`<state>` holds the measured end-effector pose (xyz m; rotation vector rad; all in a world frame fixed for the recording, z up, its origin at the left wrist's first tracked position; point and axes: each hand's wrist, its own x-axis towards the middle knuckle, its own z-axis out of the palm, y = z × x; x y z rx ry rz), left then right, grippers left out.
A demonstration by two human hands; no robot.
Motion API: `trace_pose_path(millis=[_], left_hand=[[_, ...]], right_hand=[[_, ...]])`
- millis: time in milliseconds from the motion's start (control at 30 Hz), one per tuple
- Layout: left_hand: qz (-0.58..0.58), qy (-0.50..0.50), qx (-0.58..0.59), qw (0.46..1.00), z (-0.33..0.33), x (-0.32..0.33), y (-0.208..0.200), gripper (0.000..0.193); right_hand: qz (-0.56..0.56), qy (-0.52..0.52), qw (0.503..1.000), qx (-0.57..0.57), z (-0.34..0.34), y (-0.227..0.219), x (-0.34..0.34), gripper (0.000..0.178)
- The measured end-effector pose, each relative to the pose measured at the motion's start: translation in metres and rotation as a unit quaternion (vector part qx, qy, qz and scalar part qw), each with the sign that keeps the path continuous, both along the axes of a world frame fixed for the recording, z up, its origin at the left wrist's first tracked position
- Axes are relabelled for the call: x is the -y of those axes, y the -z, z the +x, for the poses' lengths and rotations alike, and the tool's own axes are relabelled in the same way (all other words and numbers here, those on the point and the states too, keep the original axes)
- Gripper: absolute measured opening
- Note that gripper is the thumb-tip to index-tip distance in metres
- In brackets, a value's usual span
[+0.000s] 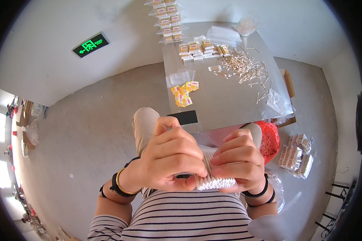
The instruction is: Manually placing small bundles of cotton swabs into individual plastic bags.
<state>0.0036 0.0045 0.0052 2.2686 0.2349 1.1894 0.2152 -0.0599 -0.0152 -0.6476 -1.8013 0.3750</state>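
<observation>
Close in front of my body, both hands grip a clear bag of cotton swabs (215, 183), its white tips turned toward me. My left hand (171, 154) is closed on the bag's left side, thumb and fingers near its edge. On the other side my right hand (239, 160) curls its fingers over the top and right edge. The fingers hide much of the bag. Beyond them on the metal table (225, 100) lie small yellow cards (184, 94), loose wooden cotton swabs (245, 66) and a cluster of packed swab bags (201, 49).
Clear empty bags (225, 35) lie at the table's back. A stack of packed bags (167, 22) rises at the far left corner. A black rectangle (184, 117) lies at the near edge. Right of my knee are a red-lined bin (270, 138) and bundled swab packs (295, 156).
</observation>
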Motion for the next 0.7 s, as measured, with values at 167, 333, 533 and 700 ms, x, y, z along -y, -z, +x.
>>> trace_pose_path(millis=[167, 333, 533, 700], left_hand=[[-0.020, 0.004, 0.000, 1.000, 0.0010, 0.0001, 0.0018, 0.020], [-0.046, 0.025, -0.002, 0.999, 0.0013, -0.0007, 0.0075, 0.022], [-0.088, 0.060, -0.009, 0.994, -0.0017, -0.0024, 0.0084, 0.024], [-0.050, 0.070, -0.022, 0.996, -0.0045, -0.0074, 0.0078, 0.024]], right_hand=[[0.000, -0.015, 1.000, -0.009, -0.0013, 0.0001, -0.0007, 0.024], [0.002, -0.015, 1.000, -0.007, -0.0039, 0.0000, 0.0002, 0.025], [-0.024, -0.020, 0.999, -0.007, -0.0042, -0.0009, 0.0011, 0.029], [-0.041, -0.015, 0.999, -0.017, -0.0058, -0.0002, 0.0006, 0.030]])
